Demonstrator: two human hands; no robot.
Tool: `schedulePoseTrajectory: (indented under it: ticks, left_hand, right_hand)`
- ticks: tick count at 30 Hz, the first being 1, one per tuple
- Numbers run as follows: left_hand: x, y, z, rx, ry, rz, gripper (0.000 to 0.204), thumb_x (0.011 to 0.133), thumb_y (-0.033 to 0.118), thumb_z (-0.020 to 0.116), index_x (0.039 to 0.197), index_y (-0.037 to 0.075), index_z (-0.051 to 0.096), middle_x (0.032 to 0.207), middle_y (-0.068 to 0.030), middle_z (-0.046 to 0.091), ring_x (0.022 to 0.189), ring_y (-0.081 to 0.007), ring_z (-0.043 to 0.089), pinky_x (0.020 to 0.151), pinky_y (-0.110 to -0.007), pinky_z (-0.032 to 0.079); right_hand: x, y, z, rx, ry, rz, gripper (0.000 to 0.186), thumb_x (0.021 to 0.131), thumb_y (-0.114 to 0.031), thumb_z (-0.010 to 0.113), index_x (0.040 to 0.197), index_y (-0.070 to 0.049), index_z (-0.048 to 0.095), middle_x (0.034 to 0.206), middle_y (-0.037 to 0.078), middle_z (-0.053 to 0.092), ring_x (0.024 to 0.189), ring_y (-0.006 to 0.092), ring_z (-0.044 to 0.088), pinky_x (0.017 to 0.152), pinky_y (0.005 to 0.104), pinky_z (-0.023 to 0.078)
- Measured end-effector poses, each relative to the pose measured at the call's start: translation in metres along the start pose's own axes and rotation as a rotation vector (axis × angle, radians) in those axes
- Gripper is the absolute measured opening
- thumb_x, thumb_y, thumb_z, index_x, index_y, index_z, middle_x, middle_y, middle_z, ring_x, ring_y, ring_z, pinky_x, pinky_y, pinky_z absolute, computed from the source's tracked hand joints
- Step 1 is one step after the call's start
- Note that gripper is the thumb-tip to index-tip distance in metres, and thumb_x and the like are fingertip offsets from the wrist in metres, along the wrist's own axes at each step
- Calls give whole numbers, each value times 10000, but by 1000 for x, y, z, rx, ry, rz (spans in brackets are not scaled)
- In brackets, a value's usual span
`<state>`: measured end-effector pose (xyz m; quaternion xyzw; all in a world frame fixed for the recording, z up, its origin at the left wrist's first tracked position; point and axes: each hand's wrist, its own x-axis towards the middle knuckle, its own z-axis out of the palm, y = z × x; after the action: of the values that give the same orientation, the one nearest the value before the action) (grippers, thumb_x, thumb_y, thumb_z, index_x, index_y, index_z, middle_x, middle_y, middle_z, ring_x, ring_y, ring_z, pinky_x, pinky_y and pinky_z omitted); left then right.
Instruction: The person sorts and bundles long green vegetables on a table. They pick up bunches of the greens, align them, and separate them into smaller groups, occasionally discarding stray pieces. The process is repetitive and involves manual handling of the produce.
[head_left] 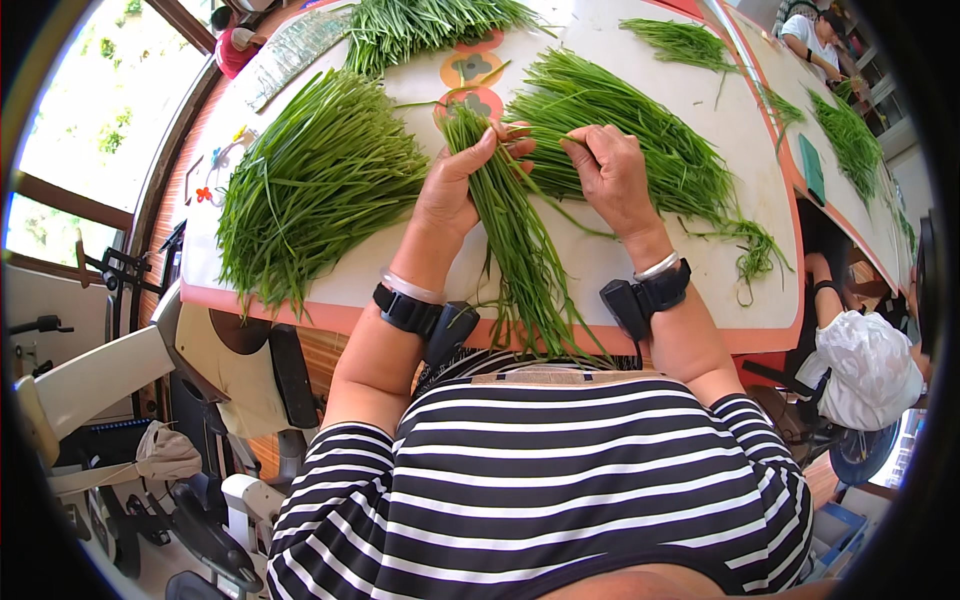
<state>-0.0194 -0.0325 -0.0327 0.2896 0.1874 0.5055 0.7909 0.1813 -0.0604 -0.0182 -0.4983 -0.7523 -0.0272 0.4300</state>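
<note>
My left hand (pixel 460 180) grips a loose bunch of long green chive-like leaves (pixel 520 270) near its upper end, and the leaves hang down over the table's near edge. Just to its right, my right hand (pixel 610 180) has its fingers curled in a pinch, apparently on a thin leaf beside that bunch. A large heap of leaves (pixel 315 190) lies at the left, and another heap (pixel 640 130) lies behind my right hand, with stray strands (pixel 755 255) trailing from it.
The white table (pixel 350 275) with pink edges carries more piles (pixel 425 30) at the back and a patterned sheet (pixel 290 55). Co-workers (pixel 810 45) (pixel 860 370) are at the right, another (pixel 235 50) at upper left. A second table (pixel 835 220) adjoins. Exercise equipment (pixel 100 370) stands left.
</note>
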Motion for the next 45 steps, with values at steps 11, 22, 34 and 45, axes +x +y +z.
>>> schedulePoseTrajectory:
  ticks: [11, 22, 34, 45]
  left_hand:
    - [4, -2, 0, 111, -17, 19, 215, 911, 144, 635, 1082, 30, 571, 775, 4, 495, 671, -100, 482, 661, -285, 474]
    - [-1, -9, 11, 255, 140, 62, 115, 872, 108, 679, 958, 36, 654, 766, -11, 608, 659, -105, 566, 588, -265, 481]
    - [-5, 9, 5, 144, -5, 77, 208, 977, 257, 534, 965, 60, 598, 854, -52, 647, 739, -151, 599, 676, -296, 526]
    - [-2, 28, -23, -395, -398, -225, 216, 1009, 243, 470, 925, 46, 496, 681, 13, 368, 564, -87, 342, 488, -208, 377]
  right_hand:
    - [-1, -12, -1, 177, -131, 74, 177, 924, -175, 582, 821, -33, 603, 756, 124, 619, 652, 317, 569, 589, 373, 403]
    - [-5, -15, 7, 185, -109, 46, 156, 929, -168, 557, 874, -40, 625, 837, 115, 643, 738, 332, 596, 641, 394, 433]
    - [-1, -9, -3, 234, -41, 55, 166, 908, -166, 622, 827, -21, 620, 730, 143, 602, 612, 297, 582, 552, 351, 461]
    - [-9, 3, 4, -112, -238, -32, 136, 791, -190, 709, 837, -76, 654, 795, 69, 593, 760, 260, 603, 643, 368, 490]
